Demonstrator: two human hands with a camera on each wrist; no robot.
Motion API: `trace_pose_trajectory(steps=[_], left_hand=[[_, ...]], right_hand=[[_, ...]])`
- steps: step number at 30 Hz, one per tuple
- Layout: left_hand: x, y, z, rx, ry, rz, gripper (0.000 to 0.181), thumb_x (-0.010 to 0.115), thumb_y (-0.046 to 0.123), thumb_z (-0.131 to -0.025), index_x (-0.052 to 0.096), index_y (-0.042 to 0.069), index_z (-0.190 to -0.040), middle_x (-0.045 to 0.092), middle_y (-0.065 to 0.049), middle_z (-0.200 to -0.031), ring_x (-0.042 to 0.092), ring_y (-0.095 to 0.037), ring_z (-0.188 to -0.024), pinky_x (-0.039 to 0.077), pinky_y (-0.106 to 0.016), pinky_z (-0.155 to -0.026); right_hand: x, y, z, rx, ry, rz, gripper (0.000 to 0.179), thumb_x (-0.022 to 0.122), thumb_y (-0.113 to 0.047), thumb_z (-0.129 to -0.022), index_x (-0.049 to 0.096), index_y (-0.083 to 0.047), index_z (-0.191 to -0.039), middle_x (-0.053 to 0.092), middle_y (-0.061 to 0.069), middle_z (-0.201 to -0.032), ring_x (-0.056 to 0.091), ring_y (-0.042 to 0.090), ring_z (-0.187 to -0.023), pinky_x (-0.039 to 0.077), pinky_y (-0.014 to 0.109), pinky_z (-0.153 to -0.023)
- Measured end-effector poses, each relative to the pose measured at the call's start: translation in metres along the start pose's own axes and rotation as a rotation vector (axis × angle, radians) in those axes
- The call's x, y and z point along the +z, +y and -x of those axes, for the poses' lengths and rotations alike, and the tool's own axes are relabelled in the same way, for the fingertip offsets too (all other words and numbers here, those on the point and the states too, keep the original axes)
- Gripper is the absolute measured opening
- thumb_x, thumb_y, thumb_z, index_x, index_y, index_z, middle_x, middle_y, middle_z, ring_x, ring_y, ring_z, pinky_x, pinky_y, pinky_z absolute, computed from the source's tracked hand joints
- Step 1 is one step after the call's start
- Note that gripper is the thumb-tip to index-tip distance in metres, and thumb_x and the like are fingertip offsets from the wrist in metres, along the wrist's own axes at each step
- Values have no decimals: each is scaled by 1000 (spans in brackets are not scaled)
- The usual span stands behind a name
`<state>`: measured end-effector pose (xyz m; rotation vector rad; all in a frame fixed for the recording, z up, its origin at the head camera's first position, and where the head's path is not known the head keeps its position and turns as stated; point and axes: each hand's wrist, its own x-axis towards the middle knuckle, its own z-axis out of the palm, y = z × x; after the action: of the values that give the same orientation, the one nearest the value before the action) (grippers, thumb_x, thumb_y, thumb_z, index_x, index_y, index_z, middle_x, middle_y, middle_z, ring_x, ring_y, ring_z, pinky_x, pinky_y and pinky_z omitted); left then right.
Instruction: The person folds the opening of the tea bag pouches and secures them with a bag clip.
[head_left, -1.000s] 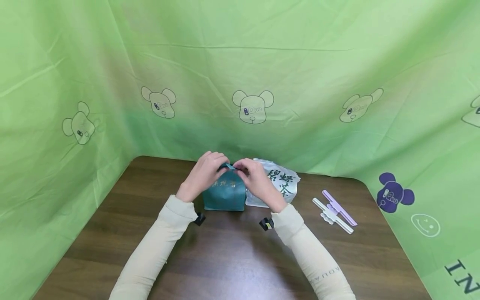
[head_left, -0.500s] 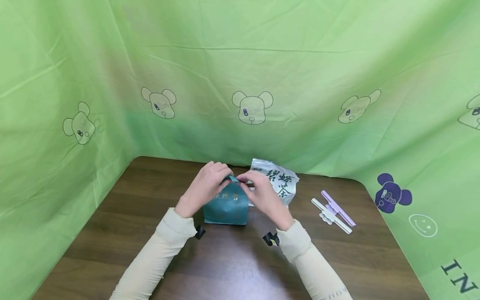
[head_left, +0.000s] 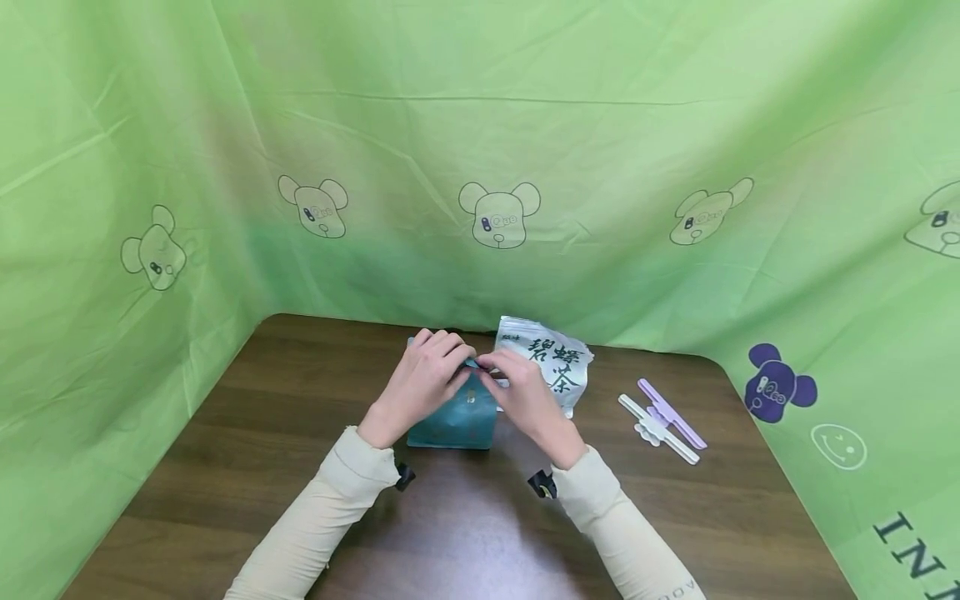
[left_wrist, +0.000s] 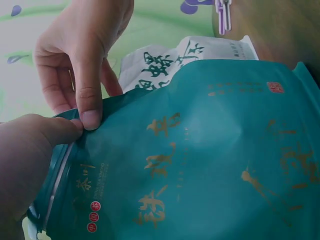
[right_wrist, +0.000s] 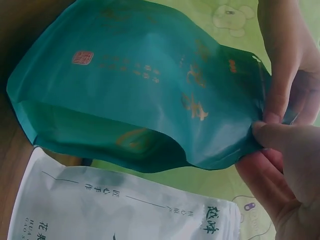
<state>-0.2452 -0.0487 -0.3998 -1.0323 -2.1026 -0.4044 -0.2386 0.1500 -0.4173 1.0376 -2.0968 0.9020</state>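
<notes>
A teal tea bag (head_left: 452, 427) with gold lettering stands upright on the table in the head view. My left hand (head_left: 427, 377) pinches its top edge from the left. Close beside it, my right hand (head_left: 528, 396) pinches the same edge near the bag's right corner, with the fingertips of both hands almost meeting. The left wrist view shows the teal bag's front (left_wrist: 200, 150), with the left thumb (left_wrist: 55, 131) against the zip strip. In the right wrist view, the bag's side fold (right_wrist: 125, 132) is visible. Both hands partly hide the top edge.
A white tea bag (head_left: 561, 367) with dark green writing stands just behind and right of the teal one. Farther right on the wooden table (head_left: 247, 467) lie a white bag clip (head_left: 678, 446) and a purple bag clip (head_left: 686, 423). Green cloth (head_left: 390, 133) surrounds the table's back and sides.
Both hands have brought the teal bag nearer to me, away from the white bag. My left hand has since shifted right along the top edge, closer to the right hand.
</notes>
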Motion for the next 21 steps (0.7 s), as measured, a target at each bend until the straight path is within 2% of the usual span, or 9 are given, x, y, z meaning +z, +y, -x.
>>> trace_pose_trajectory(steps=[4, 9, 18, 21], left_hand=[[2, 0, -1, 3, -9, 10, 17, 84, 16, -85, 72, 13, -97, 66, 1, -91, 61, -18, -85, 42, -33, -76], [4, 1, -2, -3, -25, -1, 15, 83, 16, -86, 71, 15, -95, 64, 2, -89, 60, -18, -83, 41, -33, -76], [4, 5, -5, 10, -91, -9, 8, 80, 19, -90, 72, 17, -94, 63, 0, -95, 58, -20, -88, 41, -34, -80], [4, 5, -5, 6, -104, -11, 8, 79, 20, -90, 72, 17, -93, 62, 1, -94, 57, -20, -88, 40, -34, -80]], right_hand=[[-1, 3, 1, 19, -16, -26, 22, 81, 11, -78, 73, 3, -97, 71, 12, -87, 71, 21, -75, 59, 25, -68], [-3, 8, 4, 89, -69, -76, 20, 80, 10, -80, 73, 3, -96, 71, 12, -86, 72, 21, -75, 59, 24, -69], [-10, 9, 1, 201, -171, -157, 10, 72, 10, -87, 71, 2, -93, 71, 15, -88, 70, 24, -80, 61, 35, -73], [-13, 10, 0, 209, -199, -197, 11, 70, 10, -89, 71, 0, -91, 71, 11, -88, 70, 23, -81, 61, 38, -74]])
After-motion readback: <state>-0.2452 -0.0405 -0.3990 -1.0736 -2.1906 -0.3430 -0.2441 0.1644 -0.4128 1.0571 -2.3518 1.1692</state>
